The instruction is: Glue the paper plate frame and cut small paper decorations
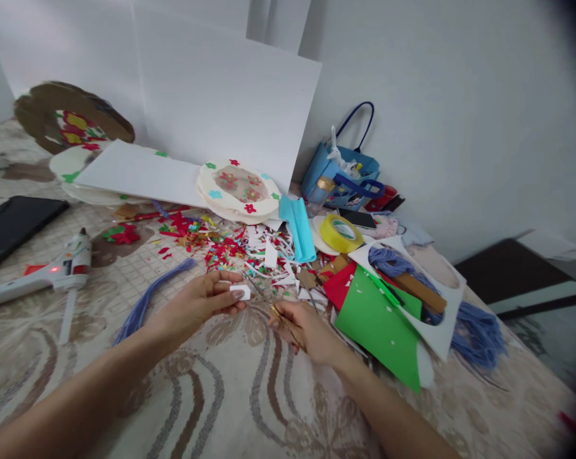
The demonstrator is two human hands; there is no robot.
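Observation:
Between the thumb and fingers of my left hand [204,299] is a small white paper piece [240,292]. My right hand [304,325] is closed round a pair of scissors [265,294], whose blades point toward the white piece. Beyond both hands lies a heap of cut scraps [225,248] in red, white, green and brown. Green paper [376,325] rests to the right of my right hand, and a bundle of blue yarn [154,296] lies beside my left forearm.
A glue gun [44,277] with a lit red light and a black phone [18,226] lie at left. Decorated rings [237,207] stand behind the scraps. Yellow tape [340,234], a blue bag [340,175] and more yarn [479,335] are at right.

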